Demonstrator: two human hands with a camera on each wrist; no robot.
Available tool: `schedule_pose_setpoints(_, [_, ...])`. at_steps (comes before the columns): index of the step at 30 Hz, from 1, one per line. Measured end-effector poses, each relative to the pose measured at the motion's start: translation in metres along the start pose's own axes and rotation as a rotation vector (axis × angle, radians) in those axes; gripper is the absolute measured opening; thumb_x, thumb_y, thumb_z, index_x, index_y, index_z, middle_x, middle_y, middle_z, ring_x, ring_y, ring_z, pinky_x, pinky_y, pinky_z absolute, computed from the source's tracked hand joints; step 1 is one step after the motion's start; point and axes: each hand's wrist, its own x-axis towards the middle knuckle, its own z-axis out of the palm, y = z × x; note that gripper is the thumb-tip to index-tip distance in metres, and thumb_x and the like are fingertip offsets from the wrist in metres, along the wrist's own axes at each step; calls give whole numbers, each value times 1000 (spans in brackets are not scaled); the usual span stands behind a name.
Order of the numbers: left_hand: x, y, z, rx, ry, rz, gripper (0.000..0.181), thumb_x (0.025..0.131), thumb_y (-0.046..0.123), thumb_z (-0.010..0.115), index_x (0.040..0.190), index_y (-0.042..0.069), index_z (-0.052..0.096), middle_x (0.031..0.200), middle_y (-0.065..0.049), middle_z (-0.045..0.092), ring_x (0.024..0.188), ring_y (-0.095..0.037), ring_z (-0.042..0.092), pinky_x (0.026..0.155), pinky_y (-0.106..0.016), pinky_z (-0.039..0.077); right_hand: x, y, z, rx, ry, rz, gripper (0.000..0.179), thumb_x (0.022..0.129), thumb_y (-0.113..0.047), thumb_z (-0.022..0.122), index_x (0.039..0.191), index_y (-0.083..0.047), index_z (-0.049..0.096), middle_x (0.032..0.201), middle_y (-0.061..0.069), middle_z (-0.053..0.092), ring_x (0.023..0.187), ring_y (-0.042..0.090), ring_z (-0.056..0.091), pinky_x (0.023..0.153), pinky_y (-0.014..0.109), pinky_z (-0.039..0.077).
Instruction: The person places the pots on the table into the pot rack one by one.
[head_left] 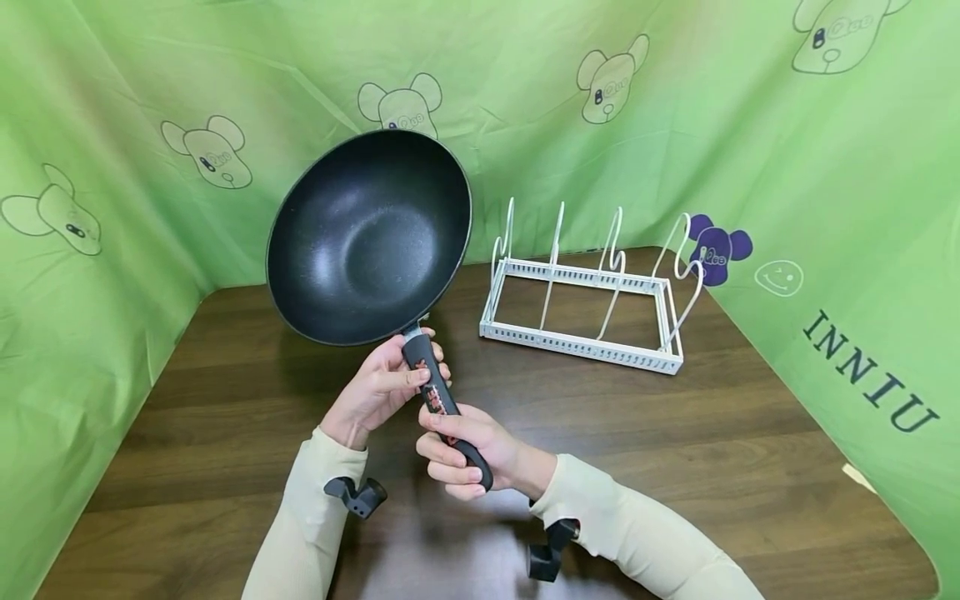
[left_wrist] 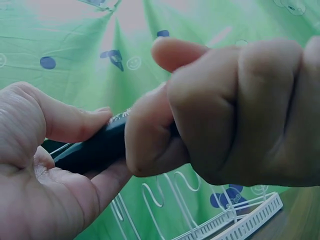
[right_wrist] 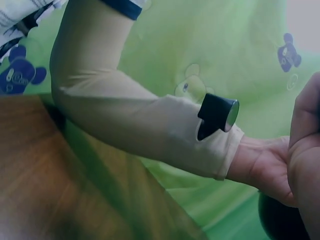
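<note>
A black wok (head_left: 367, 242) with a long black handle (head_left: 433, 383) is raised above the table, its inside tilted toward the head camera. My left hand (head_left: 386, 383) holds the handle close to the pan, thumb on top and fingers beneath. Lower down, my right hand (head_left: 476, 450) grips the end of the handle with curled fingers. Both hands also show in the left wrist view, where the right hand (left_wrist: 235, 110) covers much of the handle (left_wrist: 95, 147). The right wrist view catches mostly the left sleeve (right_wrist: 150, 125) and part of the wok (right_wrist: 280, 215).
On the table's back right stands a white rack (head_left: 585, 350) with several upright wire dividers (head_left: 557, 237). The brown wooden table (head_left: 660, 433) is bounded by a green printed cloth (head_left: 525, 67) at the back and sides.
</note>
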Motion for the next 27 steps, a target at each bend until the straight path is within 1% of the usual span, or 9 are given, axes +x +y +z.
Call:
schedule_pose_setpoints(4, [0, 1, 2, -20, 18, -19, 44, 89, -19, 46, 127, 3, 38, 103, -5, 56, 93, -15, 65, 87, -28, 55, -1, 1, -1, -49, 26, -16, 19, 109, -23, 35, 93, -15, 41, 61, -4, 35, 46, 1, 41, 36, 16, 33])
schedule_pose_setpoints(7, [1, 1, 4, -31, 30, -26, 45, 88, -19, 45, 127, 3, 38, 102, -5, 57, 91, -16, 65, 86, -27, 55, -2, 1, -1, -74, 48, -23, 18, 109, -17, 30, 95, -14, 41, 61, -4, 36, 46, 1, 41, 36, 17, 34])
schedule_pose_setpoints(10, [1, 2, 7, -26, 52, -35, 44, 88, -19, 41, 127, 2, 37, 100, -4, 57, 89, -16, 65, 84, -27, 55, -3, 1, -1, -100, 69, -21, 16, 108, -15, 30, 96, -14, 40, 62, -5, 36, 46, 1, 41, 37, 17, 34])
schedule_pose_setpoints(14, [3, 3, 10, 5, 92, -56, 44, 87, -18, 39, 127, 1, 37, 98, -5, 56, 85, -15, 64, 82, -26, 55, -5, 1, -2, -152, 99, -20, 15, 108, -14, 31, 96, -12, 40, 62, -5, 38, 45, 3, 39, 36, 18, 34])
schedule_pose_setpoints(18, [7, 2, 11, 63, 123, -74, 41, 89, -15, 45, 125, 1, 39, 96, -6, 55, 82, -15, 65, 78, -25, 55, -8, 0, -3, -210, 129, -24, 15, 108, -12, 32, 95, -11, 40, 62, -6, 39, 44, 4, 38, 36, 19, 34])
schedule_pose_setpoints(19, [8, 1, 11, 79, 126, -75, 39, 89, -14, 48, 124, 1, 39, 95, -7, 56, 81, -15, 65, 77, -25, 55, -8, 0, -3, -227, 136, -26, 15, 108, -12, 32, 95, -11, 40, 61, -6, 39, 43, 4, 38, 35, 19, 34])
schedule_pose_setpoints(22, [11, 0, 11, 121, 126, -76, 37, 91, -13, 51, 122, 1, 39, 91, -7, 57, 79, -15, 64, 75, -26, 55, -9, 0, -3, -276, 163, -31, 15, 107, -11, 33, 93, -10, 40, 61, -5, 40, 42, 5, 37, 34, 20, 34])
schedule_pose_setpoints(27, [16, -1, 13, 148, 116, -72, 33, 92, -14, 49, 120, 2, 38, 87, -7, 58, 75, -16, 63, 76, -27, 55, -11, 0, -2, -356, 207, -42, 14, 106, -9, 34, 93, -9, 39, 60, -4, 40, 40, 6, 36, 33, 22, 33])
